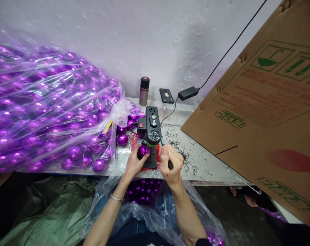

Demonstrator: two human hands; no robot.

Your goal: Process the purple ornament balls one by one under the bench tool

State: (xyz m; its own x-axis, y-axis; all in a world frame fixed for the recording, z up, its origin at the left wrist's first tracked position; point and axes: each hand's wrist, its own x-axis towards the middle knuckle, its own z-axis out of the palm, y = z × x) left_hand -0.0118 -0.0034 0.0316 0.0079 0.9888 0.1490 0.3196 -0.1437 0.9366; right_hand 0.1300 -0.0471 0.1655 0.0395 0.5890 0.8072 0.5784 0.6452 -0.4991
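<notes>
My left hand [135, 160] grips a shiny purple faceted ball [143, 151] and holds it at the underside of a small black bench machine [153, 126]. My right hand [171, 163] is wrapped round the black lever handle [170, 165] on the machine's right side. A red switch [141, 125] sits on a box at the machine's left. The machine's base plate [152, 164] rests on red film on the table. Close by on the left lies another loose purple ball [123, 139]. My fingers hide part of the held ball.
A large clear bag of purple balls [55, 112] fills the left. Behind stand a spray can [144, 91], a phone [166, 96] and a power adapter [188, 93]. A cardboard box [259, 119] leans at the right. Black scraps [191, 155] litter the table; an open plastic bag [144, 191] holds balls below.
</notes>
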